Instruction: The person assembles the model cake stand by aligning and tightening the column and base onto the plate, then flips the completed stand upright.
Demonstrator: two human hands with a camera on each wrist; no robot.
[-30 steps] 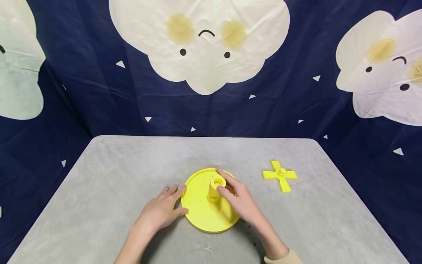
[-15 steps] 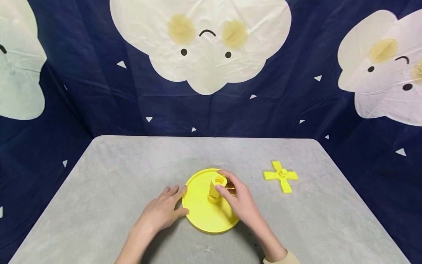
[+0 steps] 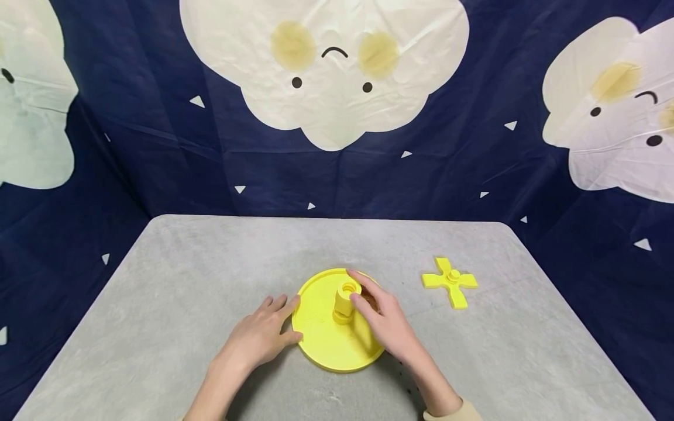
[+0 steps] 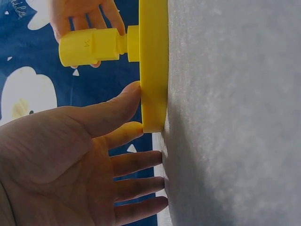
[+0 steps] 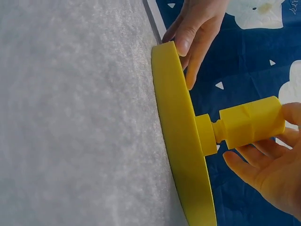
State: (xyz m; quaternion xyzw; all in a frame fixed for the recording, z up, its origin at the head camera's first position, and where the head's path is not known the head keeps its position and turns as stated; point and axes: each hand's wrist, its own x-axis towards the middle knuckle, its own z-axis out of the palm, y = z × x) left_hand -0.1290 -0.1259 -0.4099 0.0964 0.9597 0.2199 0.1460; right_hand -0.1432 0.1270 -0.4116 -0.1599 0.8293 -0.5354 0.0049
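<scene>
A round yellow tray-like disc (image 3: 321, 348) with a low rim lies flat on the table. From its middle rises a short collar (image 5: 206, 135), and above that stands a yellow hollow cylinder (image 3: 344, 303) with a threaded hole in its top. A narrower neck (image 4: 123, 44) shows between cylinder and collar. My right hand (image 3: 387, 321) holds the cylinder near its top between thumb and fingers. With extended fingers my left hand (image 3: 258, 334) touches the disc's left rim; its thumb (image 4: 124, 101) rests on the top edge, while the other fingertips reach the table.
A yellow cross-shaped piece (image 3: 450, 283) with a threaded stud at its centre lies on the grey table (image 3: 221, 251), right of and beyond the disc. A dark blue cloth (image 3: 337, 181) with cloud prints hangs behind and at both sides.
My right fingers have shifted around the cylinder, which looks turned slightly on its neck. The left hand keeps its place on the rim, and the disc stays put.
</scene>
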